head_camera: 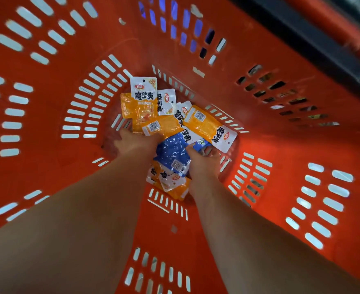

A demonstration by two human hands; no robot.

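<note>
- Red slotted shopping basket (102, 39) fills the view, seen from above. Both bare forearms reach down to its floor.
- Left hand (130, 143) is low on the basket floor, left of the pile and motion-blurred. Its fingertips are at the bottom edge of the orange snack packets. Can't tell if it grips anything or lies flat.
- White-and-orange snack packet (143, 98) is at the far-left end of the pile, face up, overlapping other orange ones.
- Barcode-side orange packet (153, 125) lies just beyond the left hand, back up.
- Blue snack packet (172, 151) is in the middle of the floor between the two hands, back up with its barcode showing. It sits on top of a near orange packet (172, 183).
- Right hand (202, 164) has its fingers curled on the blue packet's right edge and holds it.
- Long orange packet (206, 124) lies beyond the right hand, slanting to the right, white end near the basket wall.
- Dark bar (302, 24) is outside the basket, top right.
</note>
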